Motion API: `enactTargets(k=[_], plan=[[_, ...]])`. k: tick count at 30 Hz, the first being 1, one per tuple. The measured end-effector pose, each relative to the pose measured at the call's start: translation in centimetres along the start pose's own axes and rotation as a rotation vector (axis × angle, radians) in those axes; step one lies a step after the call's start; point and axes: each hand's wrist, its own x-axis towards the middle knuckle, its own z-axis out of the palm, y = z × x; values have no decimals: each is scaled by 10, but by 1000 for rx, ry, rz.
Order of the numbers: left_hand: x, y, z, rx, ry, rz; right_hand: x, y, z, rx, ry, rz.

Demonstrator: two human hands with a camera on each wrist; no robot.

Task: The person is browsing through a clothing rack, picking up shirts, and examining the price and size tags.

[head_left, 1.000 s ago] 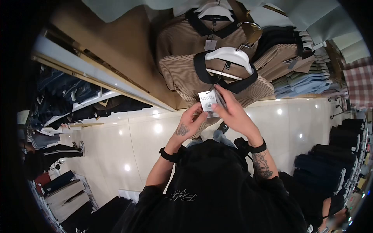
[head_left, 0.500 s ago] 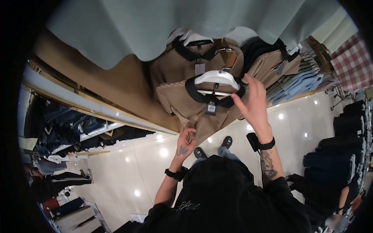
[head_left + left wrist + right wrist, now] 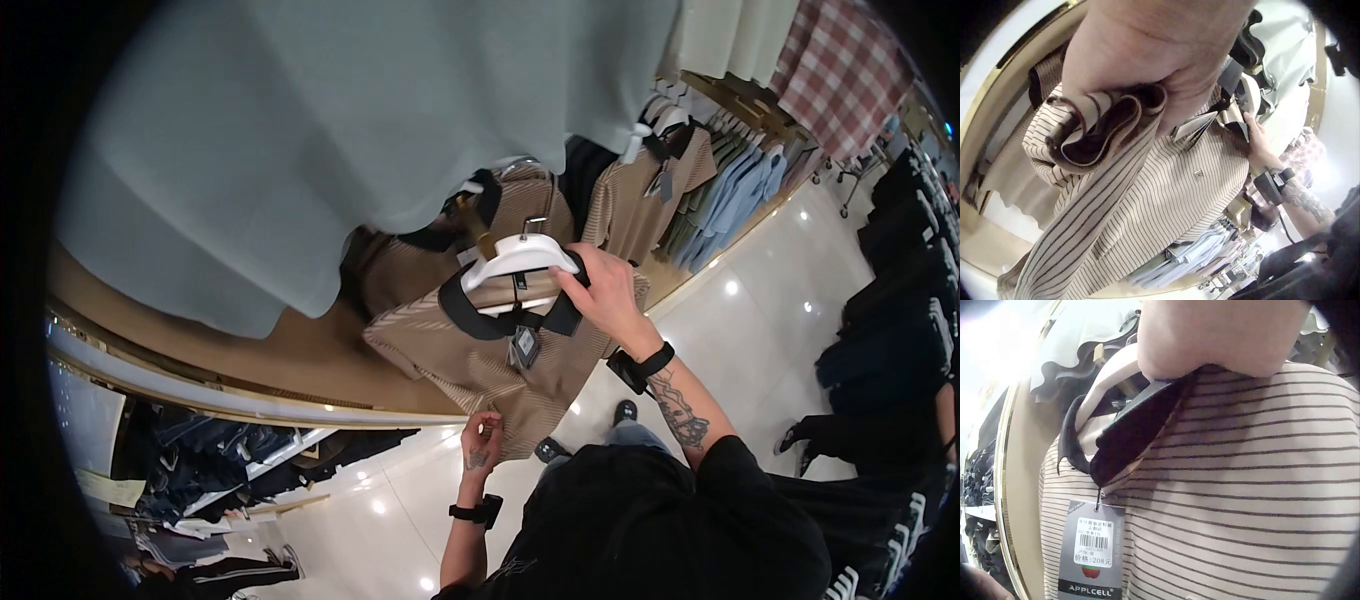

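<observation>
A tan polo shirt [image 3: 490, 375] with thin dark stripes and a black collar [image 3: 457, 306] hangs on a white hanger [image 3: 520, 258]. My right hand [image 3: 607, 290] holds the hanger's right end together with the shirt's shoulder, its thumb across the front by the collar. Lower down, my left hand [image 3: 482, 440] grips the shirt's lower edge; the left wrist view shows the fabric bunched in folds under the palm, with the fingertips hidden. A grey price tag [image 3: 1091, 550] dangles from the collar, its printed side facing out in the right wrist view.
Pale grey-green garments [image 3: 300, 130] hang overhead across the front. More striped polos [image 3: 640, 190] and light blue shirts [image 3: 735, 200] hang on the rail at right. A gold-edged shelf [image 3: 250, 405] runs at left. Dark clothing racks [image 3: 880, 310] stand at far right.
Both hands have left the tag. The left went down to the shirt's lower edge; the right moved up to the hanger's shoulder. The view has turned, and the shirt sits lower in it.
</observation>
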Motion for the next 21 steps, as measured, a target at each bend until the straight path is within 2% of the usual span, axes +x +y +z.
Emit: enactTargets(k=[3,7,8,11,12,15,16,19,21], plan=[[4,29,7,136,15,63,-9,18,-28,4,-26,39],[7,22,39,126,-21,45,-25,42,-72,9,-33,59],[8,50,50,245,-30,126,-29,51,-83,1,-2,48],[14,51,86,268,-160,256,-36,79,-119,-47,-11,103],[14,64,104,254,-152,263,-35,85,-135,-60,-20,139],[11,107,153,175,-198,148,-28,113,-173,-97,-18,162],[13,105,168,213,-205,191,-27,123,-184,-88,-20,154],[9,126,207,221,-186,89,-29,154,-210,-122,-28,129],[9,132,229,179,-159,96,-31,173,-227,-126,-9,92]])
